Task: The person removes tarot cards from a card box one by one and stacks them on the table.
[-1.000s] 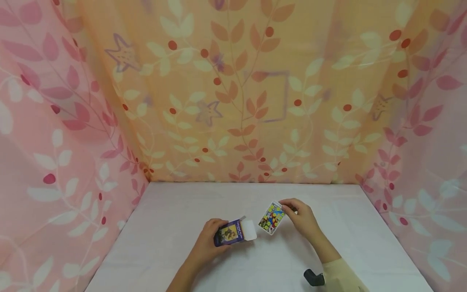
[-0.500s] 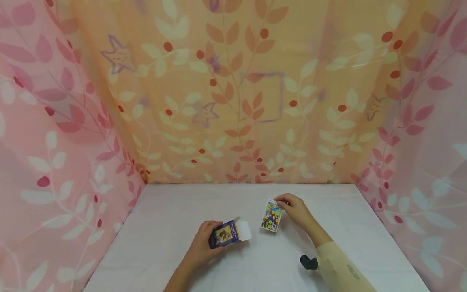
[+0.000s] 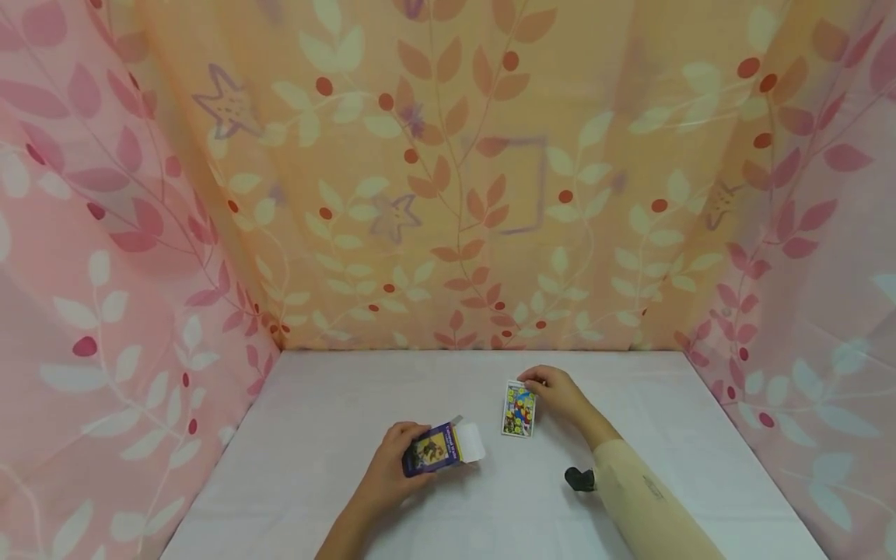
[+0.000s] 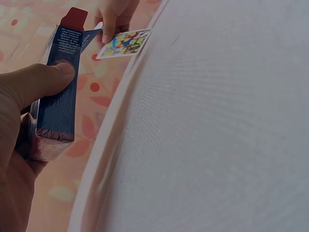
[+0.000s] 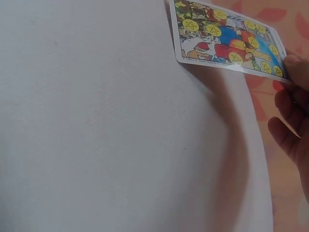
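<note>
In the head view my left hand (image 3: 392, 465) grips a dark blue card box (image 3: 430, 449), its white end flap (image 3: 471, 443) hanging out toward the right. The left wrist view shows the thumb (image 4: 53, 79) pressed on the box's narrow side, which carries small print, and a red tab stands up at the end. My right hand (image 3: 556, 391) pinches a colourful tarot card (image 3: 518, 408) by its far right corner. Yellow star discs cover the picture in the right wrist view, where the card (image 5: 227, 38) is held close over the table, casting a shadow.
A white cloth covers the table (image 3: 336, 389). Floral curtains (image 3: 448, 194) close off the back and both sides. A small black device (image 3: 579, 479) sits at the right sleeve (image 3: 644, 498).
My right hand has moved away from me and slightly left, turning the card more upright and lowering it toward the table. The left hand still grips the box, nearly in place.
</note>
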A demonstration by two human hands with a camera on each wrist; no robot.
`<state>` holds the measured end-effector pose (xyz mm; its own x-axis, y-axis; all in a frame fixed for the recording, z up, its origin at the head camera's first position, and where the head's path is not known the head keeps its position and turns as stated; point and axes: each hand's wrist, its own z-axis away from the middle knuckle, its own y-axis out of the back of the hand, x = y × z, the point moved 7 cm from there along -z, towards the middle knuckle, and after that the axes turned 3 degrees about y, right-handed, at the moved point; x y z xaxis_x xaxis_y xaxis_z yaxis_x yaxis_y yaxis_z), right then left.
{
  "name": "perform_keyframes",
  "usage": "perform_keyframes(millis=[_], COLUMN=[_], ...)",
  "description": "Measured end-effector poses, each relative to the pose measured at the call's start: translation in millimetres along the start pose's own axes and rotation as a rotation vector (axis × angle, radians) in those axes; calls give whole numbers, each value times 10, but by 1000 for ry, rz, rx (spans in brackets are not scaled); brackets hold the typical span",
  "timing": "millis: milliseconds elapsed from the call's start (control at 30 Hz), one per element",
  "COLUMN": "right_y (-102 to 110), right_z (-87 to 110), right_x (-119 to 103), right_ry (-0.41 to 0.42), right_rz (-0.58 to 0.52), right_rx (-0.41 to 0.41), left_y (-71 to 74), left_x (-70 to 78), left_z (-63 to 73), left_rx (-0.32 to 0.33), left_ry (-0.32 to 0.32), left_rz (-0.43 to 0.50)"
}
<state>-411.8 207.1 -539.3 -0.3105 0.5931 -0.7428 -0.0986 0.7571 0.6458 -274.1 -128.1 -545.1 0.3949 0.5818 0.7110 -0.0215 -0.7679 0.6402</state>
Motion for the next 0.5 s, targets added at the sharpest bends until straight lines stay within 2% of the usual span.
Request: perform_keyframes(millis=[300,500], right_y=[-121,-179], right_z=[-101,-132], right_x=[189,233], right_ry=[-32,-7], right_rz=[-48,-36], right_rx=[-30,-34], left_y=[4,0], left_x=[-9,-18], left_z=[-3,-1], left_rx=[10,-1], left_ry=[-9,4], left_rz=[-17,-24])
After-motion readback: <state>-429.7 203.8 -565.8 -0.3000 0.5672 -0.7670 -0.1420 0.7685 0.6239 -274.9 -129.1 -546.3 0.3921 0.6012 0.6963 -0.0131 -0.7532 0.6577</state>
